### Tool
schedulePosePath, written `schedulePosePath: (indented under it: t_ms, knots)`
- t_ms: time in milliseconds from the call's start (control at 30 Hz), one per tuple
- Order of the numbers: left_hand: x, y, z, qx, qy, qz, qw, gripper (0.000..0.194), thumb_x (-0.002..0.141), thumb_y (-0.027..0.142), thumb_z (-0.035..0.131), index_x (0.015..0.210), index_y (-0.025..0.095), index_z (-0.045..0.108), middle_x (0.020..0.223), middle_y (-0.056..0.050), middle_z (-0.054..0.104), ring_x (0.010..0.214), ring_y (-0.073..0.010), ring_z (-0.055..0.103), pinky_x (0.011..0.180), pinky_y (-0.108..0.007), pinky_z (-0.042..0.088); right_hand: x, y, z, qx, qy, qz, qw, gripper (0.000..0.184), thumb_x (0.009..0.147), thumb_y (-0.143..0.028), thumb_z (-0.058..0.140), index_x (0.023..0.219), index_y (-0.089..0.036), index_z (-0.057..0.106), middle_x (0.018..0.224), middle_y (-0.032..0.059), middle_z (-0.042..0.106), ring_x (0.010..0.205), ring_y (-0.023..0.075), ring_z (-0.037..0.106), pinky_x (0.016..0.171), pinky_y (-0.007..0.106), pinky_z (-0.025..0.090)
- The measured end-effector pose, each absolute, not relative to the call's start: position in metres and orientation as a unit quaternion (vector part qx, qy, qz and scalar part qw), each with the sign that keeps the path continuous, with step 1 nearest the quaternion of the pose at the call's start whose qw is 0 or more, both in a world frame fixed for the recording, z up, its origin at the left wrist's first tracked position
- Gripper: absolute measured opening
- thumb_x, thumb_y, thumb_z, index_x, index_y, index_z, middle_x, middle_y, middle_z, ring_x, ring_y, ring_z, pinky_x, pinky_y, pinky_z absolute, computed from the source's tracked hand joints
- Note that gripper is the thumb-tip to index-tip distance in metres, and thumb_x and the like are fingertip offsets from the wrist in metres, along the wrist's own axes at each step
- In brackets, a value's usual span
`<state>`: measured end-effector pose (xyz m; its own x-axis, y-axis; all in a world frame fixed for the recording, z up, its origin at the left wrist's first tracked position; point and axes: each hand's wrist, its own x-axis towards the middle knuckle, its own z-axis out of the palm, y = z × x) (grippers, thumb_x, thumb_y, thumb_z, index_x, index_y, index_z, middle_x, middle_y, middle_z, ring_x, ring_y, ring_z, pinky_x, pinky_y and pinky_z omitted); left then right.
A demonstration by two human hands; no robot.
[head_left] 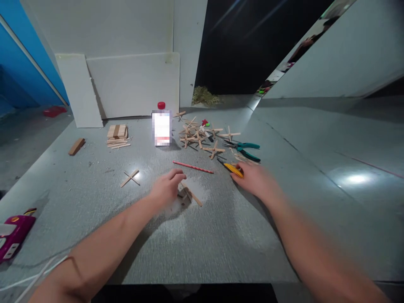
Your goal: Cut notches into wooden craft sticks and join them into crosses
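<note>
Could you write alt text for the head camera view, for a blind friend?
A person's right hand touches a yellow cutter at a grey table; the left hand is by wooden sticks. Beyond are crossed sticks, pliers and a bottle.

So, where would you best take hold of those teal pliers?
Take the pliers by their teal handles, probably from the right: these spread open toward that side, while the metal nose points left toward the crossed sticks.

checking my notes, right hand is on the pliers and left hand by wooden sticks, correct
Not the pliers: in the head view, the right hand is on the yellow cutter. The left hand is indeed by wooden sticks.
</note>
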<state>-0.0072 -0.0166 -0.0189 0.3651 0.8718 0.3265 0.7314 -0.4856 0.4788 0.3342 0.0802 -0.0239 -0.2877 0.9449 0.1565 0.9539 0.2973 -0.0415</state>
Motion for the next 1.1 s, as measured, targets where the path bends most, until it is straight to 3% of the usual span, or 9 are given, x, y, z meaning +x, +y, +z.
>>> schedulePosePath:
  t_ms: [200, 367, 500, 700, 833, 933, 1100]
  knots:
    - [-0.007, -0.008, -0.017, 0.79, 0.509, 0.312, 0.141, 0.03, 0.102, 0.038, 0.065, 0.124, 0.018, 0.067, 0.127, -0.009, 0.068, 0.112, -0.0225, 0.068, 0.098, -0.046, 0.059, 0.342, 0.084, -0.023, -0.589, -0.802, 0.027, 0.096, 0.015, 0.086, -0.035, 0.062, 0.085, -0.021, 0.067, 0.084, 0.0108, 0.072, 0.071, 0.0269, 0.064, 0.061, 0.035, 0.037]
    - [-0.006, -0.009, -0.018, 0.779, 0.511, 0.321, 0.171, 0.026, 0.103, 0.037, 0.063, 0.121, 0.018, 0.067, 0.126, -0.009, 0.068, 0.106, -0.0197, 0.069, 0.094, -0.041, 0.061, 0.342, 0.077, -0.011, -0.581, -0.795, 0.073, 0.16, 0.019, 0.088, -0.037, 0.058, 0.086, -0.021, 0.069, 0.083, 0.0106, 0.071, 0.071, 0.0268, 0.064, 0.064, 0.036, 0.04]
    - [-0.004, -0.01, -0.021, 0.782, 0.506, 0.312, 0.188, 0.025, 0.104, 0.037, 0.062, 0.12, 0.019, 0.068, 0.125, -0.009, 0.069, 0.104, -0.0187, 0.069, 0.092, -0.039, 0.061, 0.342, 0.068, -0.008, -0.563, -0.783, 0.13, 0.23, 0.032, 0.094, -0.046, 0.056, 0.108, -0.021, 0.071, 0.087, 0.0096, 0.073, 0.073, 0.026, 0.067, 0.065, 0.036, 0.045]
    - [-0.004, -0.009, -0.024, 0.793, 0.504, 0.29, 0.182, 0.028, 0.103, 0.04, 0.064, 0.119, 0.017, 0.067, 0.118, -0.008, 0.07, 0.1, -0.0189, 0.069, 0.091, -0.04, 0.061, 0.335, 0.06, -0.024, -0.526, -0.752, 0.236, 0.32, 0.045, 0.101, -0.052, 0.053, 0.139, -0.029, 0.057, 0.088, 0.0058, 0.076, 0.063, 0.0218, 0.066, 0.057, 0.034, 0.051]
    - [-0.003, -0.01, -0.02, 0.805, 0.488, 0.285, 0.179, 0.026, 0.103, 0.04, 0.063, 0.102, 0.016, 0.069, 0.096, -0.003, 0.072, 0.087, -0.016, 0.069, 0.09, -0.04, 0.059, 0.331, 0.061, -0.032, -0.484, -0.736, 0.318, 0.35, 0.035, 0.1, -0.056, 0.054, 0.12, -0.032, 0.069, 0.096, 0.0057, 0.077, 0.063, 0.0188, 0.068, 0.056, 0.033, 0.055]
    - [-0.001, -0.01, -0.015, 0.807, 0.481, 0.294, 0.176, 0.021, 0.102, 0.031, 0.061, 0.089, 0.018, 0.07, 0.079, 0.0, 0.07, 0.082, -0.0167, 0.068, 0.096, -0.043, 0.055, 0.327, 0.059, -0.032, -0.463, -0.713, 0.378, 0.366, 0.031, 0.096, -0.056, 0.06, 0.107, -0.03, 0.074, 0.096, 0.0056, 0.077, 0.063, 0.0177, 0.07, 0.056, 0.031, 0.057]
    - [-0.003, -0.008, -0.015, 0.798, 0.49, 0.306, 0.172, 0.018, 0.097, 0.018, 0.057, 0.103, 0.021, 0.074, 0.108, -0.008, 0.075, 0.102, -0.0212, 0.07, 0.095, -0.042, 0.054, 0.321, 0.055, -0.029, -0.452, -0.656, 0.447, 0.407, 0.035, 0.098, -0.041, 0.046, 0.122, -0.026, 0.068, 0.102, 0.0102, 0.079, 0.077, 0.024, 0.077, 0.065, 0.038, 0.064]
